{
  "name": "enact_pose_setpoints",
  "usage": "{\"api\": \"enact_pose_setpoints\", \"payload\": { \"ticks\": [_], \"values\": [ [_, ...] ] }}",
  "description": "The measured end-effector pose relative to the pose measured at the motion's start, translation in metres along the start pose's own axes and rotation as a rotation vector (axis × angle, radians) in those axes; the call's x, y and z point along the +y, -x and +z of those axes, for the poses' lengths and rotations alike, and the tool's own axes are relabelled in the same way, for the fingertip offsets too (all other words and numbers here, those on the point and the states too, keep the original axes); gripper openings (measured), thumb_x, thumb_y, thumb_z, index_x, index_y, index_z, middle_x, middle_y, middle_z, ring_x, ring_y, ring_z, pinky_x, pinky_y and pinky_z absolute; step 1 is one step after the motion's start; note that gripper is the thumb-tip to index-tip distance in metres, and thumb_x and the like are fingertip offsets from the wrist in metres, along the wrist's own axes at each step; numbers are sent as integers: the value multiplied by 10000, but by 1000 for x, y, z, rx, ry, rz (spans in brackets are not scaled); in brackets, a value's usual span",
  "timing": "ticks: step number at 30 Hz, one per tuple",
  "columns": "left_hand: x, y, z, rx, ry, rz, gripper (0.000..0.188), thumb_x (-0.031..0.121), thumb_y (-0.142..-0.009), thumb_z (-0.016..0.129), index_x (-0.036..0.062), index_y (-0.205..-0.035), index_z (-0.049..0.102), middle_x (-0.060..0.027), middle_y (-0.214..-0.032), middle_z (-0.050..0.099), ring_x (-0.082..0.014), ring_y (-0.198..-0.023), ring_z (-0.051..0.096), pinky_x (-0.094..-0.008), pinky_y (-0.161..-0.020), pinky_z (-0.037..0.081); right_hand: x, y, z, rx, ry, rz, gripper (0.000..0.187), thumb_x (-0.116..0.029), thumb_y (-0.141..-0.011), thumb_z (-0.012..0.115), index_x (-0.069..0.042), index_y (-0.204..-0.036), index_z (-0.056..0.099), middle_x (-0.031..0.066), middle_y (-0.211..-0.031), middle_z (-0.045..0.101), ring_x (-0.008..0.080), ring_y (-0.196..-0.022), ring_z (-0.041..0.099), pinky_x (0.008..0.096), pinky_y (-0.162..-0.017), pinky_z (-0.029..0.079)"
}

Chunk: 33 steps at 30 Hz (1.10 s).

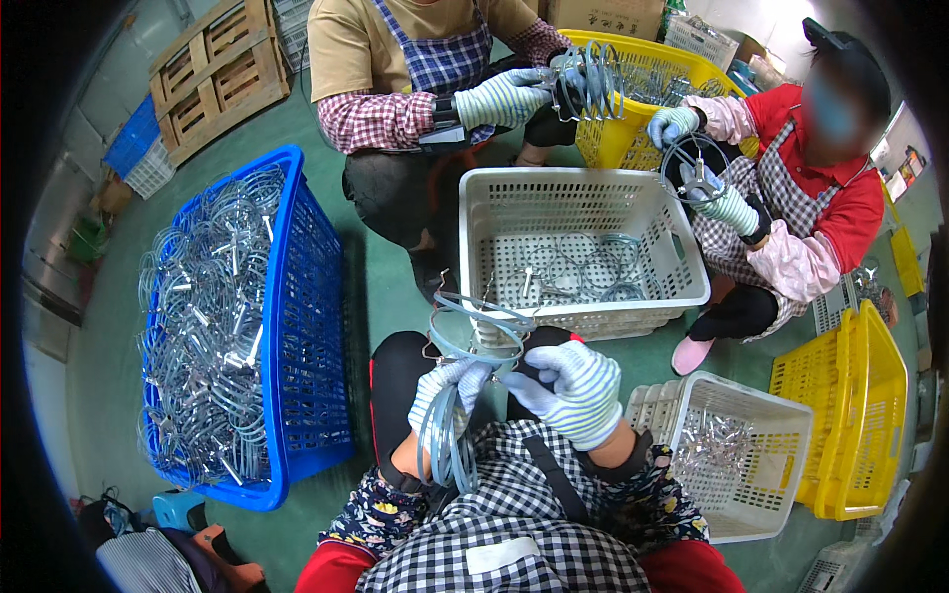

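My left hand (445,390), in a striped glove, is closed on a metal hoop (479,341) with bent wire arms, held above my lap. Several more bluish metal rings (447,450) hang around that wrist. Close by on the right, my right hand (578,390) has thumb and fingers apart; one fingertip comes up to the hoop's lower fitting. Whether it grips a small part there is hard to see. Just beyond the hoop stands a white perforated crate (583,314) with some rings and a silver fitting in it.
At left stands a blue basket (311,366) heaped with metal hoops. A white crate of small silver parts (714,440) and stacked yellow crates (835,415) are at right. Two co-workers sit opposite, handling hoops near a yellow tub (618,143). A wooden pallet (217,79) leans far left.
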<state>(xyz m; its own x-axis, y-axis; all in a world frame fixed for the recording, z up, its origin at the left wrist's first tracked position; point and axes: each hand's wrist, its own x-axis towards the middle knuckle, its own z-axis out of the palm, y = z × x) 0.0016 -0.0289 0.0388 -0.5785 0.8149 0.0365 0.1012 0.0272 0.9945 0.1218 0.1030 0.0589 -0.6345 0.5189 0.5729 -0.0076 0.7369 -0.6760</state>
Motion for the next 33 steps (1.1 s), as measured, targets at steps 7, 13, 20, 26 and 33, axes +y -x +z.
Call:
{"api": "enact_pose_setpoints", "payload": {
  "ticks": [7,13,20,26,33],
  "values": [
    [-26,1,8,100,92,23,160,15,-859,512,-59,-987,572,-123,-902,622,-172,-790,621,-205,-692,519,4,-1,6,-67,91,21,236,-246,-698,738,-77,-831,642,81,-659,587,216,-515,565,313,-478,441],
    [-28,-1,6,63,902,-270,133,-14,-855,492,-40,-957,573,-123,-943,603,-164,-853,598,-221,-750,500,-14,-10,-6,-33,3,55,296,-210,-701,727,-78,-948,629,84,-734,611,227,-567,591,312,-507,463],
    [-56,3,9,32,19,-43,280,-58,-737,587,31,-994,654,-129,-950,589,-235,-837,588,-293,-737,479,-14,-34,5,-210,256,-149,212,-94,-759,628,-86,-971,642,104,-838,636,273,-703,621,333,-608,500],
    [-52,7,8,33,-55,-65,253,-49,-750,587,12,-987,651,-128,-971,608,-233,-871,582,-306,-766,473,-11,-30,9,-279,228,-121,235,-88,-755,620,-89,-989,641,102,-785,611,276,-660,598,350,-573,481],
    [-43,3,9,-1,-81,-18,200,4,-803,599,13,-995,652,-117,-927,632,-228,-840,591,-296,-755,465,-3,-29,10,-126,90,-112,209,-62,-748,654,-63,-957,643,119,-839,639,244,-725,625,307,-644,500]
  ]
}}
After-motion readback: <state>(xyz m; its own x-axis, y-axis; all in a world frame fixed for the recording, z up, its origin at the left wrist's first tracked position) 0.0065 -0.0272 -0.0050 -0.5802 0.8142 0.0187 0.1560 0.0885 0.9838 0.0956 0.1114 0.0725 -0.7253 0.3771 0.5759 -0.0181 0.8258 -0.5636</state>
